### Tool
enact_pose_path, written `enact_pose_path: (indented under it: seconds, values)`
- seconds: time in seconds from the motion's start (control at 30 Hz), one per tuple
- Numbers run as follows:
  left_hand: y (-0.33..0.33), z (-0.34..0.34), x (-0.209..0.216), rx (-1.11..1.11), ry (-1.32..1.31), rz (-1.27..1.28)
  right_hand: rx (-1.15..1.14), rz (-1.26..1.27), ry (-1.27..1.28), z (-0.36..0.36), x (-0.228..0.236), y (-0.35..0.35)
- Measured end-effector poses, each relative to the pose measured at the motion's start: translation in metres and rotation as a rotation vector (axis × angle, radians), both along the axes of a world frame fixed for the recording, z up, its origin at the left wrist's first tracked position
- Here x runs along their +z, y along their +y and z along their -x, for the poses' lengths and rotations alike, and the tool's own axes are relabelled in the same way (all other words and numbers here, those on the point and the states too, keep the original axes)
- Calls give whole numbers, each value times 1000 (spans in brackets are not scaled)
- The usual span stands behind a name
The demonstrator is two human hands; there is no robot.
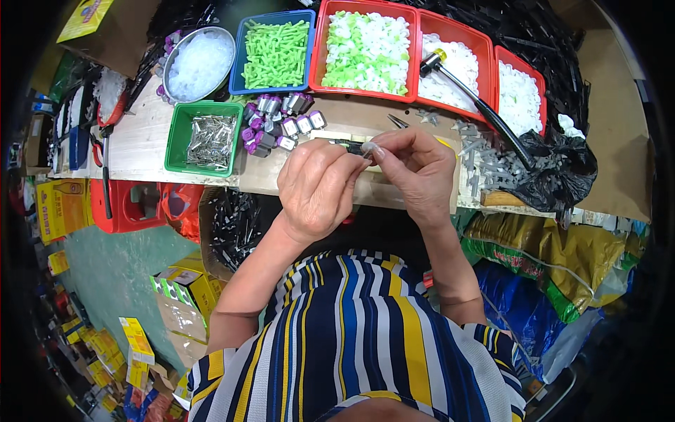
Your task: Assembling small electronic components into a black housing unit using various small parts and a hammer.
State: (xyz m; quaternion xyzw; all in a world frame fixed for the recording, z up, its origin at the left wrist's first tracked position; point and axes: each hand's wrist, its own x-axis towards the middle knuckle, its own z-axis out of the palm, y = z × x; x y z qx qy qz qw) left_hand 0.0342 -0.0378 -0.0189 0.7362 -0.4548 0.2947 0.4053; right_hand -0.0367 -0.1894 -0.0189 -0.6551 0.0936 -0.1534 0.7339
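Observation:
My left hand [316, 184] is closed, with a small dark piece [351, 146] sticking out at its fingertips. Thumb and forefinger of my right hand [420, 172] pinch a small whitish piece [368, 148] against the end of that dark piece. The two hands meet over the front of the worktable [264, 167]; the fingers cover most of both pieces. Left of them stand several purple-and-grey small blocks [290, 127] and a green bin [169, 151] of metal pins [211, 141]. Just beyond my right hand lie pointed tweezers [398, 121].
Along the back stand a metal bowl [231, 56], a blue bin [235, 70] of green sticks and red bins [320, 49] of white and green pieces. A hammer [485, 109] leans across the right bins. A black plastic bag [562, 169] and loose grey pieces [478, 158] lie right.

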Motion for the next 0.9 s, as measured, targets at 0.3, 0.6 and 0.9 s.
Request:
enact_pose_path:
  seconds: [0.3,0.6,0.9]
  values:
    - [2,0,-3,11,-65,-23,-38,41,-23,1,-3,6]
    - [7,-2,-1,-94,89,-2,-17,250,-70,4,2,7]
    - [7,-5,3,-179,564,60,20,488,-186,5,0,-1]
